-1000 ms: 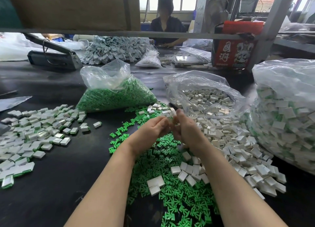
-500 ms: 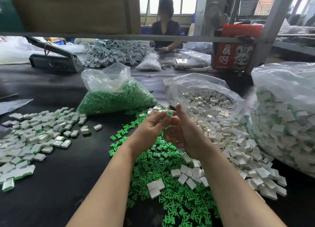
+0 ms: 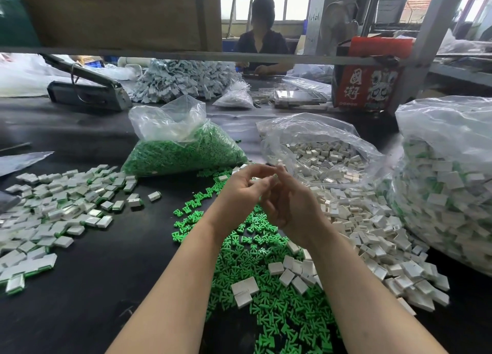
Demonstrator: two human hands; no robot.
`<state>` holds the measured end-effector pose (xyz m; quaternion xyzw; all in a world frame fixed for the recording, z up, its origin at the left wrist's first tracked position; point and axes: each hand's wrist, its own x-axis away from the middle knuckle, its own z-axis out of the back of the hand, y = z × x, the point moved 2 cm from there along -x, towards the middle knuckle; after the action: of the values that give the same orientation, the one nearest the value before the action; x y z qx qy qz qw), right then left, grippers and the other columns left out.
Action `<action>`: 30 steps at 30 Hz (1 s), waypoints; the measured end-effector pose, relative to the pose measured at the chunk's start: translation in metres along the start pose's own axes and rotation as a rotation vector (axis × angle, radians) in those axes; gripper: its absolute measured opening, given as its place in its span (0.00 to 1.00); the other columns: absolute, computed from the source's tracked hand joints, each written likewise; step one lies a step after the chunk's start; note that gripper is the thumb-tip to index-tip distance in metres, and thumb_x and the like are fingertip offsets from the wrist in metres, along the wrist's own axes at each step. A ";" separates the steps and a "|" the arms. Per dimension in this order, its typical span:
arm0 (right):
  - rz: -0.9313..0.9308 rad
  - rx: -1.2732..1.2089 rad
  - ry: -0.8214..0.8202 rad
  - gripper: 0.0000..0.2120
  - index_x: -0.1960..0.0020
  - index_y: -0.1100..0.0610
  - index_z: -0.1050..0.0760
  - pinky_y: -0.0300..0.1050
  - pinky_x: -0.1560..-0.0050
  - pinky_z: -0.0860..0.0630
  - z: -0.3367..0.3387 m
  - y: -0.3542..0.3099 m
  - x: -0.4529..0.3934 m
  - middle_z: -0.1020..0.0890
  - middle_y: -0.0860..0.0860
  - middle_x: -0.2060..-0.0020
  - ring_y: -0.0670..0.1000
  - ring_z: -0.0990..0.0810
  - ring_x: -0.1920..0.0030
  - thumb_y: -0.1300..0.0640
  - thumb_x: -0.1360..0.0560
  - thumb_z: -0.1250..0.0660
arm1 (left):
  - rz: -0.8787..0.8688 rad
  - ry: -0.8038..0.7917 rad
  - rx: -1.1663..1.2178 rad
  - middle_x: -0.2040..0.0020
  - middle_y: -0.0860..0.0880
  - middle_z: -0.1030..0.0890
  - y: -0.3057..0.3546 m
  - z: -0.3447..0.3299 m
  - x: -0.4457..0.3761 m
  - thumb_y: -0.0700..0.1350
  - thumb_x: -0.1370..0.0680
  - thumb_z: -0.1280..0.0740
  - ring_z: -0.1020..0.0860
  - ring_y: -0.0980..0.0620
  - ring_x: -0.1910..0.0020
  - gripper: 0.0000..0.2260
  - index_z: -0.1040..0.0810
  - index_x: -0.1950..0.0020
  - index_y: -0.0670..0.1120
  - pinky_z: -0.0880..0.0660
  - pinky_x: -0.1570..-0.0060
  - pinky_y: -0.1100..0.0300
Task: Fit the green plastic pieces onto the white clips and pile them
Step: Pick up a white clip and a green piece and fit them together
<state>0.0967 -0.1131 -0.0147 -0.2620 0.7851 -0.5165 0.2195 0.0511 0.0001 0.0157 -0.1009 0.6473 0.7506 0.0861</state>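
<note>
My left hand [image 3: 243, 187] and my right hand [image 3: 288, 203] meet above the table's middle, fingertips together around a small white clip with green in it [image 3: 274, 178], mostly hidden by the fingers. Which hand grips it is hard to tell; the right fingertips pinch it. Loose green plastic pieces [image 3: 255, 250] lie spread under my forearms. Loose white clips [image 3: 370, 228] lie to the right. A pile of fitted white-and-green clips [image 3: 61, 204] lies at the left.
A bag of green pieces [image 3: 183, 151] and an open bag of white clips [image 3: 319, 154] stand behind my hands. A large bag of fitted clips [image 3: 450, 194] fills the right. A red box [image 3: 367, 84], a metal bar and a seated person are farther back.
My hands stayed together but the fingers shifted: the green-tipped clip held up in the left fingertips half a second ago now sits lower, between both hands' fingertips. The view moved slightly.
</note>
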 end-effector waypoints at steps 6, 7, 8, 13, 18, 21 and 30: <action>-0.003 -0.032 -0.037 0.21 0.51 0.60 0.28 0.42 0.76 0.48 -0.002 0.000 0.001 0.29 0.53 0.72 0.46 0.33 0.76 0.42 0.19 0.46 | 0.020 0.163 0.033 0.73 0.51 0.24 -0.002 -0.002 -0.003 0.36 0.22 0.34 0.25 0.50 0.77 0.03 0.22 0.54 0.42 0.25 0.69 0.57; -0.001 -0.029 -0.036 0.20 0.47 0.59 0.29 0.42 0.76 0.48 -0.003 0.000 0.002 0.29 0.52 0.72 0.46 0.33 0.76 0.43 0.19 0.46 | 0.025 0.185 0.037 0.74 0.52 0.24 -0.002 -0.004 -0.002 0.37 0.23 0.34 0.26 0.51 0.77 0.03 0.22 0.56 0.42 0.26 0.70 0.59; -0.001 -0.023 -0.034 0.19 0.44 0.59 0.30 0.42 0.76 0.49 -0.004 -0.001 0.002 0.29 0.52 0.71 0.46 0.33 0.75 0.43 0.19 0.46 | 0.026 0.205 0.043 0.75 0.54 0.25 -0.002 -0.005 -0.002 0.37 0.24 0.34 0.27 0.53 0.78 0.04 0.22 0.57 0.43 0.27 0.72 0.61; -0.005 0.038 0.005 0.17 0.43 0.58 0.30 0.39 0.75 0.46 -0.011 0.000 0.003 0.29 0.50 0.70 0.45 0.33 0.73 0.45 0.18 0.46 | 0.050 0.277 0.108 0.78 0.55 0.27 -0.003 -0.010 -0.003 0.35 0.23 0.36 0.29 0.56 0.82 0.07 0.24 0.61 0.41 0.32 0.79 0.65; 0.054 0.065 0.064 0.13 0.48 0.60 0.29 0.37 0.76 0.46 -0.014 0.000 0.004 0.30 0.47 0.74 0.43 0.35 0.75 0.52 0.17 0.46 | 0.105 0.359 0.213 0.76 0.52 0.28 -0.004 -0.018 -0.007 0.43 0.31 0.33 0.31 0.56 0.78 0.05 0.27 0.65 0.43 0.34 0.76 0.65; 0.065 0.093 0.103 0.12 0.44 0.59 0.29 0.45 0.68 0.49 -0.012 0.002 0.003 0.32 0.51 0.69 0.46 0.37 0.70 0.52 0.17 0.44 | 0.129 0.379 0.248 0.73 0.49 0.28 -0.004 -0.021 -0.007 0.44 0.34 0.33 0.31 0.54 0.74 0.06 0.28 0.66 0.45 0.32 0.71 0.62; 0.099 0.078 0.117 0.11 0.46 0.61 0.28 0.35 0.74 0.41 -0.010 0.005 0.003 0.33 0.50 0.71 0.44 0.37 0.72 0.53 0.18 0.42 | 0.173 0.348 0.284 0.56 0.36 0.21 -0.002 -0.022 -0.005 0.41 0.30 0.32 0.27 0.46 0.61 0.06 0.24 0.56 0.40 0.30 0.60 0.50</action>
<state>0.0872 -0.1067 -0.0158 -0.1836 0.7879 -0.5497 0.2084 0.0575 -0.0213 0.0120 -0.1598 0.7578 0.6279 -0.0777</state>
